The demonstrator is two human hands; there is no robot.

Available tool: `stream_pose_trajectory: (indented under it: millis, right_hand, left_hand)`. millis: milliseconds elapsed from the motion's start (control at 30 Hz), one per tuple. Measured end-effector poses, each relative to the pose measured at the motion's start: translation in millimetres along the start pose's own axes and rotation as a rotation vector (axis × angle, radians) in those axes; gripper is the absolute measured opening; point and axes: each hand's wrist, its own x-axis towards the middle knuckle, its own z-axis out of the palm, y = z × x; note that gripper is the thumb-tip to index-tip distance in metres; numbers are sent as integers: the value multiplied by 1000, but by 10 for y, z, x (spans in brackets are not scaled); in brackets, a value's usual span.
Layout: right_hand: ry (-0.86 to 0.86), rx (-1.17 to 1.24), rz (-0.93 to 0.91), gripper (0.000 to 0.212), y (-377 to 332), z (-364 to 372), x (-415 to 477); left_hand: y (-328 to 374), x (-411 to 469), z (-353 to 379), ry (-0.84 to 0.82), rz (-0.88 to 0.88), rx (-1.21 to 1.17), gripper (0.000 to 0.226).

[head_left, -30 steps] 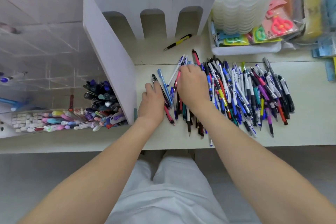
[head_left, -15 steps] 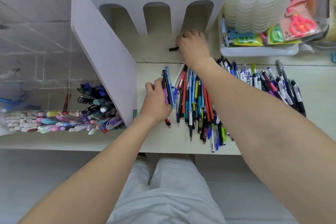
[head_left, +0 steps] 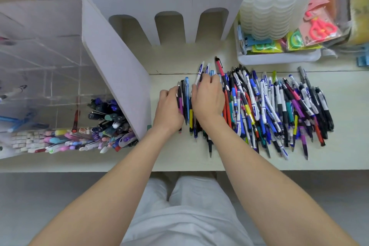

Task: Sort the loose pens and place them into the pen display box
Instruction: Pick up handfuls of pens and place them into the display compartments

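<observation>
Back from the far edge, the right hand [head_left: 208, 99] lies flat on thin plastic pens [head_left: 279, 110], fingers spread. Left hand [head_left: 168, 109] cups a smooth bundle [head_left: 184, 102], fingers curled.

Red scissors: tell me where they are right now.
In the head view, the red scissors lie at the upper right, packaged in the white tray behind the pen pile, beside the stacked translucent cups.

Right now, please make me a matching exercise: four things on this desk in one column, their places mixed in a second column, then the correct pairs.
1. left hand
2. pink plastic scissors
3. clear acrylic pen display box
4. big pile of loose pens

a. far left
b. back right, in packaging
c. right of both hands
d. beside the white divider

Pairs: 1-d, 2-b, 3-a, 4-c
</observation>
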Motion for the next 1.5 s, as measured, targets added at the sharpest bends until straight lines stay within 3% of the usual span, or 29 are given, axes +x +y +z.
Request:
stream_pose_trajectory:
  millis: [167,367,567,733,867,967,1133,1367,1500]
  right_hand:
    - [-115,-135,-11,18,-111,-31,202]
    - [-198,-112,-15,36,-243,-25,170]
    - [-230,140,29,35,-189,-34,80]
    - [-184,236,-63,17,-7,-46,-275]
    - [-65,223,-22,25,149,-99,-560]
    - [-178,208,12,28,181,-50,-656]
    - [-236,219,-65,55,119,40,-751]
    - [-265,289,-60,50,141,-1,-639]
    - [-259,291,-63,30,130,11,-815]
  left_hand:
    - [-98,-112,99,-15,-51,7,60]
    - [-141,-201,146,8,-92,150,72]
    - [-275,-225,152,36,-151,200,64]
    - [-263,-223,150,38,-171,152,52]
    - [-230,-160,154,35,-165,117,43]
    - [-161,-137,154,20,-181,196,55]
    - [-52,-92,143,-1,-203,398,67]
    - [-141,-67,100,-19,-179,118,49]
    - [-155,-103,74,-42,-184,79,40]
